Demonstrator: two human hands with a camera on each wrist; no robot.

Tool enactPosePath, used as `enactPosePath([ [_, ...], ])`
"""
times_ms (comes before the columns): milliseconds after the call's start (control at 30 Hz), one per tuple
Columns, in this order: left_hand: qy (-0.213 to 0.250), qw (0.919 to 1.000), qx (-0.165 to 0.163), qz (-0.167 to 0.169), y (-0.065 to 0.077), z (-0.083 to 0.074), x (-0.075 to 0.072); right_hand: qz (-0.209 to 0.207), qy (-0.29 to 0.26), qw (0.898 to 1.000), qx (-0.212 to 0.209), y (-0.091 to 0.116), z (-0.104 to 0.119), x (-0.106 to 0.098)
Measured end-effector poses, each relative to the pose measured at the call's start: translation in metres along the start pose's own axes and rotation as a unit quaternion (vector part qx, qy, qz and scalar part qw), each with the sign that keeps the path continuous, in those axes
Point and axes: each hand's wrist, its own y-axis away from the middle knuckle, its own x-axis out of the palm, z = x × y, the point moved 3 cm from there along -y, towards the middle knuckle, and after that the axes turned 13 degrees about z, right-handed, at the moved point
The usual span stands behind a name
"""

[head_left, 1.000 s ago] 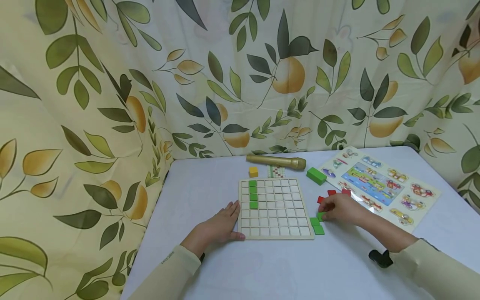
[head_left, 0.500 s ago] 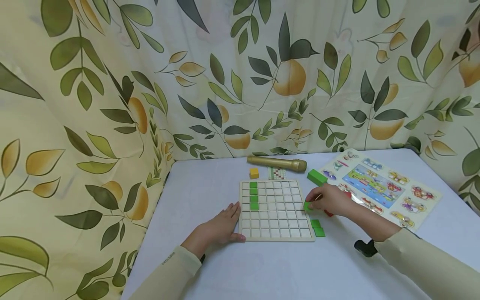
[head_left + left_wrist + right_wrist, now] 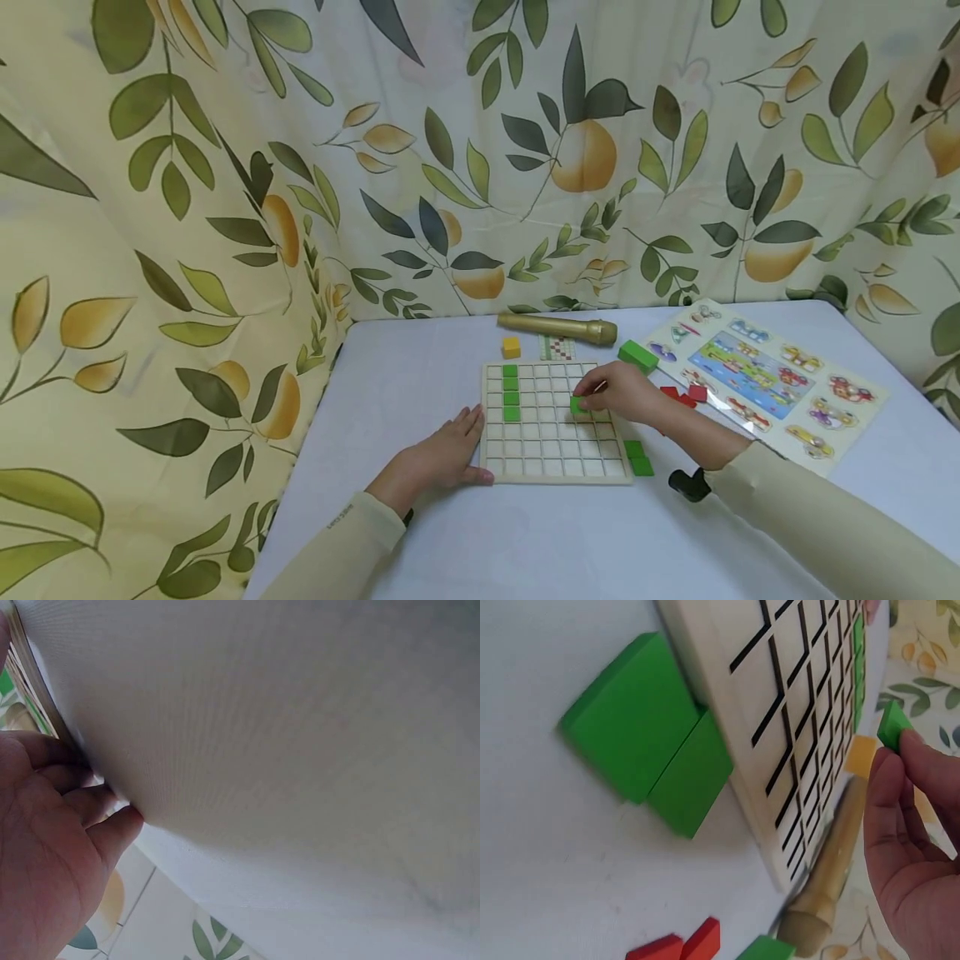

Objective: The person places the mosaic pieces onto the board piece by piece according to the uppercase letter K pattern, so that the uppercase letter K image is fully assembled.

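A pale wooden grid board [image 3: 557, 480] lies on the white table, with several green tiles [image 3: 511, 392] set in a column near its left side. My right hand [image 3: 618, 393] pinches a green tile [image 3: 892, 727] between thumb and fingers, over the right part of the board. My left hand [image 3: 442, 458] rests at the board's left edge, fingers fairly straight against it and thumb at the lower left corner. In the left wrist view, the left fingers [image 3: 112, 832] touch the tabletop beside the board's side.
Two loose green tiles [image 3: 637, 458] lie by the board's right edge. Red tiles [image 3: 696, 392] sit near a picture puzzle board [image 3: 832, 417]. Behind the grid are a yellow block [image 3: 511, 347], a gold microphone [image 3: 558, 327], a patterned card [image 3: 557, 348] and a green block [image 3: 637, 356].
My right hand has picked up a green tile from beside the board and carried it left over the grid. The left hand has stayed at the board's edge.
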Motion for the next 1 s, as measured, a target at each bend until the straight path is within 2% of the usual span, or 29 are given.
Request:
enactPosePath([
  [433, -0.002, 1.0, 0.008, -0.005, -0.002, 0.002, 0.001, 0.004, 0.004, 0.999, -0.036, -0.023, 0.014, 0.016],
  [800, 0.005, 1.0, 0.006, -0.002, -0.001, 0.0, 0.002, 0.027, -0.023, 0.998, -0.059, -0.038, 0.027, 0.034],
  [1000, -0.003, 1.0, 0.005, -0.005, 0.0, 0.001, 0.001, 0.029, -0.001, 0.997, -0.065, -0.045, 0.032, 0.041],
])
